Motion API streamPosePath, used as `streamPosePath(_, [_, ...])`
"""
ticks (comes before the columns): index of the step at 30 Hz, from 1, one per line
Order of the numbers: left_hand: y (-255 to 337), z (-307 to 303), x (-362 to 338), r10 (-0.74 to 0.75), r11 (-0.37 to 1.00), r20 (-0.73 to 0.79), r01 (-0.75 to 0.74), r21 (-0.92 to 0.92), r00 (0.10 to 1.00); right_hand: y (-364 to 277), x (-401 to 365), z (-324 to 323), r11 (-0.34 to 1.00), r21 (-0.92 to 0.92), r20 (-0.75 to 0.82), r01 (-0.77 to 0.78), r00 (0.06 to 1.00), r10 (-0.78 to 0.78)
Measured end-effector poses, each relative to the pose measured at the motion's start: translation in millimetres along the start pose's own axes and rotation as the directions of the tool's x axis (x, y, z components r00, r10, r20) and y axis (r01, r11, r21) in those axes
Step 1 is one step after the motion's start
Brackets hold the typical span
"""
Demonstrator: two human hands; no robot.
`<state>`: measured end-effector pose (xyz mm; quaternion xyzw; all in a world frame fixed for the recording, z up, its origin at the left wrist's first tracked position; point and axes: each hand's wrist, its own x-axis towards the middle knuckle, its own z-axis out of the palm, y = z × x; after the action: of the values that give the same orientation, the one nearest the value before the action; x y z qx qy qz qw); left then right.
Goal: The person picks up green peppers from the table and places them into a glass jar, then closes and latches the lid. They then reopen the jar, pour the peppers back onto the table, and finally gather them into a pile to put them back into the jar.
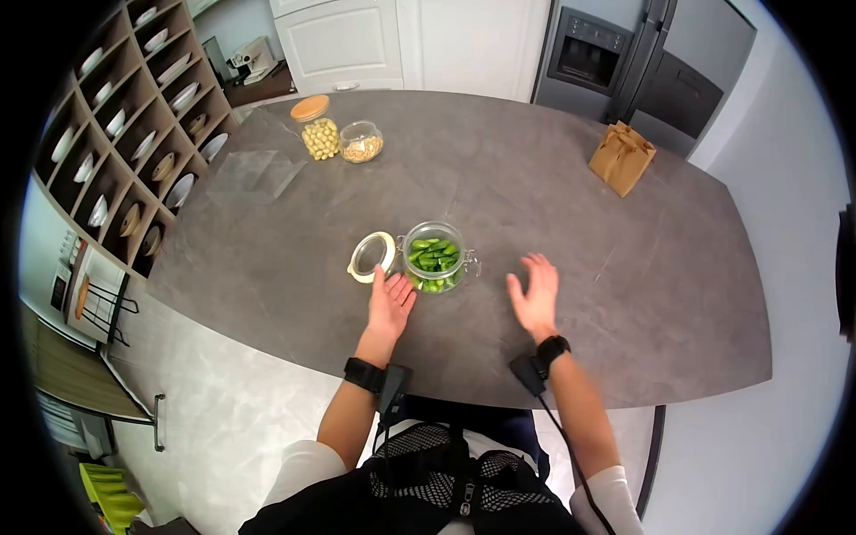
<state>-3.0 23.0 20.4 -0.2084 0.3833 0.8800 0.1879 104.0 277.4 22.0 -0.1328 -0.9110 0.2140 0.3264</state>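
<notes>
A clear glass jar [434,257] holding several small green vegetables stands upright near the middle of the counter. Its hinged lid [372,257], with a pale rim, is swung open to the left side. My left hand [390,303] is just below the lid and beside the jar, fingers apart and nothing held; whether it touches the lid or the glass is hard to tell. To the right of the jar, apart from it, my right hand [535,294] is over the counter with thumb and fingers spread, holding nothing.
At the counter's [615,285] back left are a tall jar [320,138] with a wooden lid and a small glass jar [361,143]. A transparent sheet or bag [254,175] lies left of them. A brown paper bag [622,159] stands at the back right.
</notes>
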Motion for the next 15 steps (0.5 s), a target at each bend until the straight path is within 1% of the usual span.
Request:
streamPosePath(3, [-9.2,8.8,-5.1,-0.002,0.995,0.095,-0.007,0.096,0.996,-37.3,5.7,12.2,0.992,0.122,0.076,0.035,0.996,-0.045])
streamPosePath(6, [-5.1,-2.9,5.3,0.04,0.997,0.062,-0.035,-0.071,0.997,-53.7,4.9,26.8,0.977,0.211,0.133,-0.019,0.991,-0.01])
streamPosePath(7, [1.6,-6.4,7.4,0.043,0.985,0.044,-0.035,-0.172,0.998,-54.7,3.3,33.1,0.971,0.239,0.143,-0.02,0.99,-0.014])
streamPosePath(9, [6.2,-19.1,26.1,0.104,0.985,0.068,-0.094,-0.142,0.992,-54.8,-0.4,41.2,0.957,0.288,0.161,-0.033,0.987,-0.014])
streamPosePath(10, [11.1,-15.8,23.3,0.129,0.985,0.079,-0.119,-0.124,0.988,-56.9,-0.9,41.7,0.944,0.314,0.224,-0.104,0.974,0.033])
streamPosePath(11, [16.3,-12.6,20.7,0.129,0.977,0.081,-0.113,-0.18,0.988,-58.2,-1.1,42.1,0.926,0.334,0.287,-0.177,0.955,0.079])
streamPosePath(12, [21.1,-7.4,18.3,0.229,0.968,0.056,-0.221,-0.12,0.972,-58.6,-0.8,42.3,0.903,0.349,0.348,-0.249,0.93,0.121])
streamPosePath(14, [33.4,18.6,-0.8,0.422,0.907,0.03,-0.422,0.006,0.906,-51.3,-2.2,49.8,0.916,0.363,0.282,-0.172,0.957,0.068])
streamPosePath(15, [36.7,28.2,-6.2,0.532,0.843,0.026,-0.532,0.078,0.846,-47.4,-4.0,53.3,0.92,0.368,0.251,-0.135,0.967,0.042])
